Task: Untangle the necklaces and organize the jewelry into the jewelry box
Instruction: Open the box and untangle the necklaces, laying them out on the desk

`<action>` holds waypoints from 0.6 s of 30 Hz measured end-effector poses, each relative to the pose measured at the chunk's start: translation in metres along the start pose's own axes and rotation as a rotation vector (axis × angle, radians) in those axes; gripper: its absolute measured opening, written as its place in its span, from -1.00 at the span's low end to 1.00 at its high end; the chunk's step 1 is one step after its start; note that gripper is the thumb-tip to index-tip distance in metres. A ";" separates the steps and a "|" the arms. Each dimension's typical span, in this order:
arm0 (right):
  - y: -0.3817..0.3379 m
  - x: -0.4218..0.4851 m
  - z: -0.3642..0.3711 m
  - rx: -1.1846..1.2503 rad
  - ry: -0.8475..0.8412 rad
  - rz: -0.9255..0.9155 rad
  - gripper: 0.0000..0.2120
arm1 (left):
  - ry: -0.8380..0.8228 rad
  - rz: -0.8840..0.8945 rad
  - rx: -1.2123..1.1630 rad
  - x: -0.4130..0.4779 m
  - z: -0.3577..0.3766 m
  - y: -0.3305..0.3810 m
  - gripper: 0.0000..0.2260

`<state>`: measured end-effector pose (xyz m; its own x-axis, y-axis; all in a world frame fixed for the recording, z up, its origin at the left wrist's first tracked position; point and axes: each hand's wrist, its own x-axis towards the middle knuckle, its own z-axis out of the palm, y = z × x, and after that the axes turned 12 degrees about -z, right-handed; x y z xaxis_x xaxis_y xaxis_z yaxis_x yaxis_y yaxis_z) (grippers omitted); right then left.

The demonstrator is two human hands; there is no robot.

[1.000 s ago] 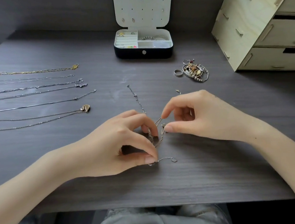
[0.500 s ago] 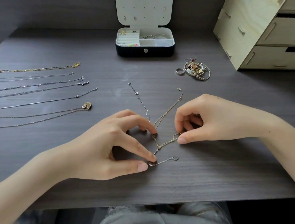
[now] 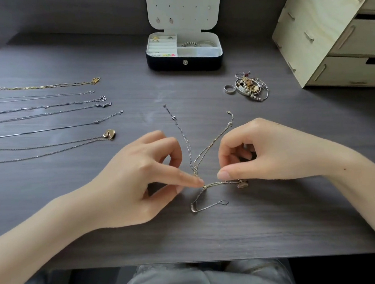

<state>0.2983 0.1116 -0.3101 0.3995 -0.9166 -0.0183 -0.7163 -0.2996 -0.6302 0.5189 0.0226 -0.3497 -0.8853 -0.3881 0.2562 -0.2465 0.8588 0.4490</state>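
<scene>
**Two hands tease a knot out of tangled necklaces**

View from above, looking down on a dark worktop [image 3: 280, 224]. At centre, toward 6 o'clock, lie the tangled necklaces [image 3: 205, 153]: thin silver and gold chains fanning up to 12 and 1 o'clock and meeting in a small knot [image 3: 204, 186].

L hand [image 3: 140, 180] comes in from 8 o'clock; its grip is narrow, w/ index tip and thumb closed on the chain just beside the knot, prob. to anchor it. R hand [image 3: 273, 150] comes in from 4 o'clock; its grip is also narrow, thumb and index pinching the chain on the knot's other side, so the two pinches can pull the knot apart. A heart pendant [image 3: 242, 184] lies under the R thumb.

At 9–10 o'clock the sorted necklaces [image 3: 43, 107] lie straight and apart, likely so they don't re-tangle. The jewelry box [image 3: 185, 64] stands open at 12 o'clock, some pieces already inside; a loose heap [image 3: 251, 87] of rings etc. waits at 1 o'clock. Judged stage: untangling, boxing mostly not yet done.
</scene>
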 end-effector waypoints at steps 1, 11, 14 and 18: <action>-0.001 0.003 0.003 0.006 0.043 -0.001 -0.85 | -0.002 0.011 0.012 -0.001 0.001 -0.001 -0.75; -0.005 0.020 0.021 -0.011 0.070 0.053 -0.84 | -0.032 0.048 0.078 -0.004 0.003 -0.006 -0.71; -0.004 0.020 0.020 0.012 0.058 0.050 -0.86 | -0.029 0.045 0.067 -0.004 0.002 -0.005 -0.72; -0.003 0.019 0.016 0.066 0.045 0.038 -0.88 | -0.021 0.039 0.057 -0.004 0.001 -0.007 -0.71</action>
<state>0.3169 0.0996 -0.3213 0.3456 -0.9383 -0.0097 -0.6908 -0.2474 -0.6795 0.5241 0.0186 -0.3548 -0.9028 -0.3469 0.2543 -0.2327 0.8912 0.3894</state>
